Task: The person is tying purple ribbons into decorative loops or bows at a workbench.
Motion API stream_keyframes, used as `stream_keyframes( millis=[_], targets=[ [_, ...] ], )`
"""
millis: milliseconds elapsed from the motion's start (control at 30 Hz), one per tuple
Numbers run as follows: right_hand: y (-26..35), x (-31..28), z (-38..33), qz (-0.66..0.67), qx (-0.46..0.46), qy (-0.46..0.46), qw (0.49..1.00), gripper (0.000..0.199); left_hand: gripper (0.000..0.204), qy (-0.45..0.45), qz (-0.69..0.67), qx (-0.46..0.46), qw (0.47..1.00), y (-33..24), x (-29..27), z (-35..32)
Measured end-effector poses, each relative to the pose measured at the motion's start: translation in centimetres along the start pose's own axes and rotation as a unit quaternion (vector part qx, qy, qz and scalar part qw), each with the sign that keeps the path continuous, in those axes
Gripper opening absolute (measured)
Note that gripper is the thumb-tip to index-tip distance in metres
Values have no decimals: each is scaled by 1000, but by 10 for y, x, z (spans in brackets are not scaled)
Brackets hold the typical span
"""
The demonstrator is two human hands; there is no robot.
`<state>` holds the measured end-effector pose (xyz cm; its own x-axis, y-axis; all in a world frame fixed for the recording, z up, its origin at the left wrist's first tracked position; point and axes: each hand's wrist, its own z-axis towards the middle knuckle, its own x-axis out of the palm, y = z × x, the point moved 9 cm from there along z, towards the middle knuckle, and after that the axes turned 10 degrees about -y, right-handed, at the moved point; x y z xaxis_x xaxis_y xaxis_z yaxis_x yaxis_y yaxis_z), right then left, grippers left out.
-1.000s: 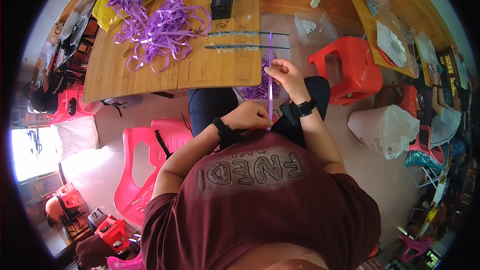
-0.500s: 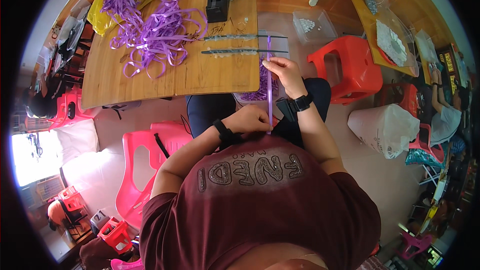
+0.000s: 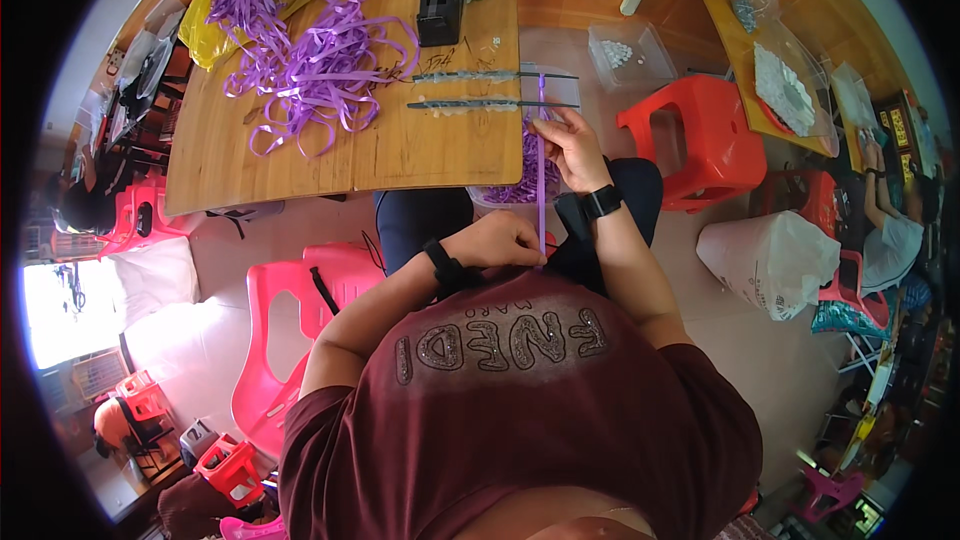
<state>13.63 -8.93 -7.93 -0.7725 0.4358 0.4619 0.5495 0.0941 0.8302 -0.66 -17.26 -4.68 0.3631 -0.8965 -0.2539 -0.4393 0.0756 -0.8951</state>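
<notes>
A narrow purple ribbon (image 3: pixel 542 180) runs taut from two thin dark rods, the farther rod (image 3: pixel 490 75) and the nearer rod (image 3: pixel 490 104), toward my chest. Both rods are fixed on the table with blobs of translucent material and jut past its right edge. Close to my shirt, my left hand (image 3: pixel 503 240) is closed on the ribbon's near end. My right hand (image 3: pixel 572 155) is at the ribbon just below the nearer rod, thumb and curled fingers around it; the exact grip is partly hidden. Beneath them, a clear bin (image 3: pixel 490 198) holds many purple ribbon pieces.
On the wooden table (image 3: pixel 400 155) lie a tangled purple ribbon heap (image 3: pixel 330 65), a yellow bag (image 3: pixel 200 30) and a black tape dispenser (image 3: pixel 440 5). Red stools (image 3: pixel 700 140) stand right, near a white sack (image 3: pixel 765 260). A pink chair (image 3: pixel 270 340) is left.
My right fingers have shifted slightly up along the ribbon, the index finger rising toward the nearer rod. My left hand stays at the near end. The whole view has moved slightly.
</notes>
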Motion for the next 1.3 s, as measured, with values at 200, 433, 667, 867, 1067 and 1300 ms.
stream_keyframes(
  millis=[200,433,667,867,1067,1300],
  targets=[
    [7,5,-3,-32,20,27,999,11,14,9,-14,129,991,-46,-13,-16],
    [38,-2,-12,-209,-75,-19,975,16,11,-8,-69,269,961,-131,-44,-50],
    [123,71,-90,-478,-440,194,734,27,17,-45,-107,243,963,-154,-80,-47],
    [168,88,-9,-481,-534,94,689,14,37,-158,-177,262,935,-173,-146,-16],
    [145,70,83,-476,-519,81,705,28,45,-330,-212,243,887,-141,-199,32],
    [86,29,136,-504,-242,101,823,33,23,-339,153,158,915,-106,-187,82]
  ],
)
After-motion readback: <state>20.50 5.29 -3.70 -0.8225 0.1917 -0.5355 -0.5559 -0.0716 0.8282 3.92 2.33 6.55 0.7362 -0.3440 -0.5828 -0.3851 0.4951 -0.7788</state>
